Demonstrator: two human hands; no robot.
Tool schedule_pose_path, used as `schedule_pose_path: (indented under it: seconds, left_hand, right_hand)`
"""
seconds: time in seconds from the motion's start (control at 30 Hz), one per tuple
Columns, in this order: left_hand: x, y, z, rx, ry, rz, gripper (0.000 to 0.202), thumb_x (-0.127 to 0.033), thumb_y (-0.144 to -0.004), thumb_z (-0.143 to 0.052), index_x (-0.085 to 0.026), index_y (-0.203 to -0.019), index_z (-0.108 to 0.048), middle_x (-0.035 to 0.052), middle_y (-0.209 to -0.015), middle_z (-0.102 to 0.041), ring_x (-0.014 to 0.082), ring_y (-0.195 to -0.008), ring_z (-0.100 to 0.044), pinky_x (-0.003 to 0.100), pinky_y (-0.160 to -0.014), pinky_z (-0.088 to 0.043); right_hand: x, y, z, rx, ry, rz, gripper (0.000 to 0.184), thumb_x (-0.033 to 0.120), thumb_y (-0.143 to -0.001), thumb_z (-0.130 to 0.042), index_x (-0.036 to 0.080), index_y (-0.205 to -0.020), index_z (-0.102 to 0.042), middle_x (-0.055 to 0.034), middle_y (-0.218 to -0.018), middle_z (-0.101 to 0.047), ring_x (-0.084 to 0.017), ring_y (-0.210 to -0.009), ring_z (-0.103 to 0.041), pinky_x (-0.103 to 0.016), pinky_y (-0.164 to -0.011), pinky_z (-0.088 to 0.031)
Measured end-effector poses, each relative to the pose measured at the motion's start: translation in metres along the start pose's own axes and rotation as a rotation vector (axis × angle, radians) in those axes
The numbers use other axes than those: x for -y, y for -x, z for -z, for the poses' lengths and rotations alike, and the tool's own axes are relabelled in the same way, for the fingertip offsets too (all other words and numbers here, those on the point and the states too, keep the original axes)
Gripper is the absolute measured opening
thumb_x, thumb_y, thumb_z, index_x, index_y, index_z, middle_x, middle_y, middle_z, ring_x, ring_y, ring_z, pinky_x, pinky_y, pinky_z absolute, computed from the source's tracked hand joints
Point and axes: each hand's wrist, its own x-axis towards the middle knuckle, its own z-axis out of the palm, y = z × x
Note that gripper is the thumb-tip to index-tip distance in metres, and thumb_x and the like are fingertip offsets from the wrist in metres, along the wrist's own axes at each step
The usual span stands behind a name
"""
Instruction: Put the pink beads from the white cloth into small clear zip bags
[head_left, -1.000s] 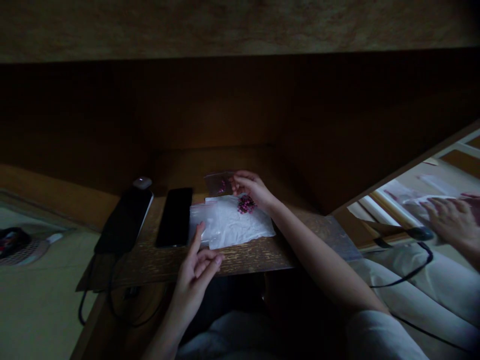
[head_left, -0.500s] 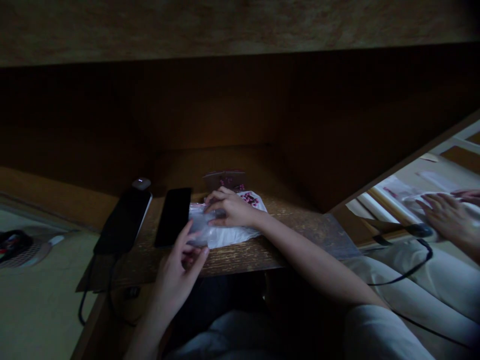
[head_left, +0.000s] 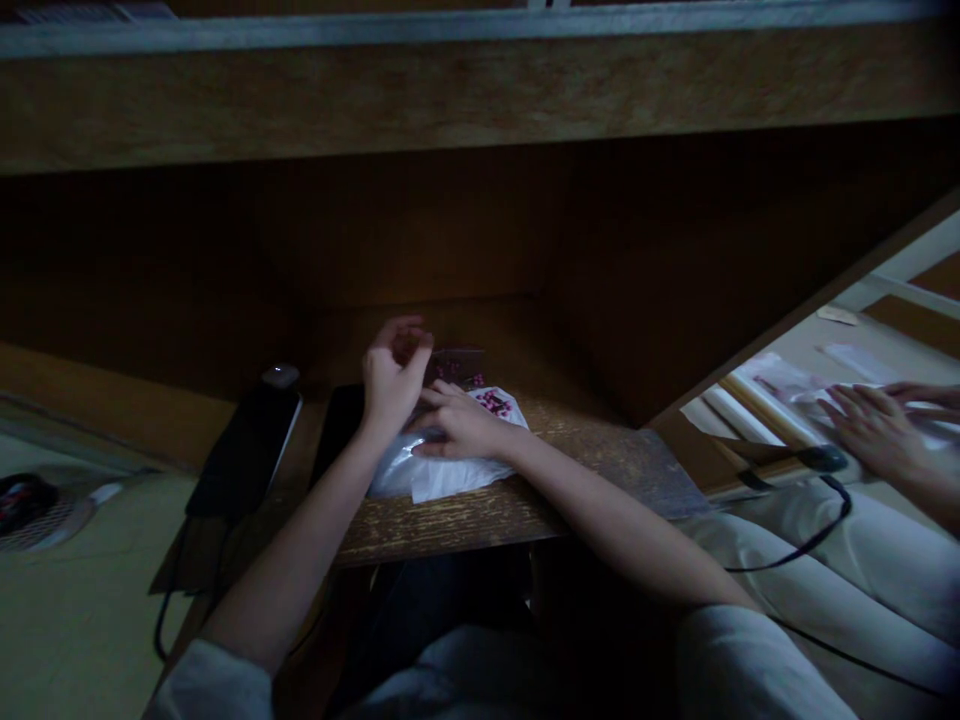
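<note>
My right hand [head_left: 469, 425] lies over a clear plastic bag [head_left: 394, 462] and a white sheet of plastic or paper [head_left: 457, 478], its fingers spread and partly covering the bag. Small pink beads [head_left: 495, 403] are heaped on the sheet's far right corner. Slightly beyond the clear bag, my left hand [head_left: 396, 375] is raised with loosely curled fingers, thumb apart from them; I see nothing held there. Just past both hands sits a small zip bag [head_left: 457, 368] with more pink beads in it.
A black phone [head_left: 335, 425] is partly hidden behind my left forearm. Farther left is a dark device [head_left: 244, 450] with a cable, beside a small lit gadget [head_left: 280, 376]. Wooden panels enclose the shelf. At right, another person's hands [head_left: 885, 430] work over plastic.
My left hand has moved from the clear bag's near edge up and away to its far side. The right hand stays on the bag. The view has tilted slightly upward.
</note>
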Motion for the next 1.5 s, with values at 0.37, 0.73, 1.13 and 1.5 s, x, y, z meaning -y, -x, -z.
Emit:
schedule_pose_path:
  seconds: [0.37, 0.73, 1.13, 1.5]
  left_hand:
    - [0.055, 0.012, -0.027, -0.092, -0.224, -0.071, 0.011, -0.021, -0.085, -0.051, -0.018, -0.089, -0.060, 0.0035, -0.084, -0.062, 0.0156, -0.077, -0.059, 0.026, -0.070, -0.045]
    - [0.056, 0.021, -0.030, 0.527, -0.670, -0.292, 0.025, -0.033, -0.082, -0.059, -0.023, -0.104, -0.067, 0.0053, -0.113, -0.063, 0.0283, -0.105, -0.050, 0.044, -0.090, -0.037]
    - [0.056, 0.023, -0.034, 0.599, -0.677, -0.317, 0.019, -0.022, -0.088, -0.050, -0.021, -0.090, -0.070, 0.0049, -0.103, -0.069, 0.0248, -0.103, -0.053, 0.042, -0.091, -0.035]
    - [0.062, 0.011, -0.032, 0.071, -0.131, 0.033, 0.013, -0.027, -0.088, -0.051, -0.020, -0.086, -0.062, 0.0035, -0.082, -0.066, 0.0176, -0.077, -0.062, 0.028, -0.072, -0.046]
  right_hand:
    - [-0.017, 0.003, 0.013, -0.094, -0.113, -0.075, 0.020, 0.035, -0.081, -0.062, 0.021, -0.092, -0.071, -0.0075, -0.103, -0.062, -0.022, -0.102, -0.051, -0.040, -0.092, -0.035]
    - [-0.087, 0.029, 0.020, -0.364, -0.001, -0.531, 0.016, 0.021, -0.078, -0.057, 0.022, -0.088, -0.069, -0.0045, -0.093, -0.067, -0.022, -0.092, -0.056, -0.042, -0.092, -0.033]
    - [-0.088, 0.029, 0.015, -0.382, 0.023, -0.586, 0.013, 0.024, -0.077, -0.058, 0.023, -0.084, -0.069, -0.0027, -0.090, -0.069, -0.021, -0.091, -0.058, -0.039, -0.090, -0.036]
    - [-0.106, 0.028, 0.007, -0.706, -0.413, -0.660, 0.024, 0.031, -0.077, -0.059, 0.017, -0.096, -0.065, -0.0067, -0.091, -0.068, -0.018, -0.080, -0.062, -0.033, -0.078, -0.047]
